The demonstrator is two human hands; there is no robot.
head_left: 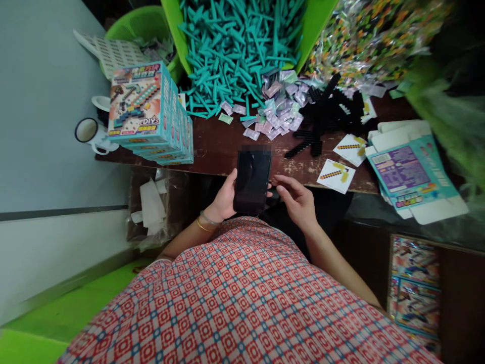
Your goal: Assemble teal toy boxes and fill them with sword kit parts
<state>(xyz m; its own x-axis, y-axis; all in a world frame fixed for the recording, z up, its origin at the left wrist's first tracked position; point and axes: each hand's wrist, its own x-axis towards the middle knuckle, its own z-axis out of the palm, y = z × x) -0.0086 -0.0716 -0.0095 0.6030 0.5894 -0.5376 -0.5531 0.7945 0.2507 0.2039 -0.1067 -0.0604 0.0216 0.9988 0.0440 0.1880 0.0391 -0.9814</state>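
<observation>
A smartphone (251, 181) with a dark screen rests in my left hand (224, 197), the thumb along its left edge and fingertips showing at its right edge. My right hand (297, 201) is just right of the phone, its fingers loosely bent and apart, with nothing visible in them. Beyond the phone, on the brown table (220, 154), lies a pile of small sealed packets (280, 108). Black studded plastic pieces (318, 119) sit to the right of that pile. Two printed cards (335, 176) lie near the table's front edge.
Stacked toy boxes (140, 106) and a white mug (88, 132) stand at left. A green bin (320, 30) spills teal plastic pieces (235, 50). Flattened cartons (411, 169) lie at right, with bagged colourful parts (382, 40) behind. More boxes (415, 288) are packed below the table.
</observation>
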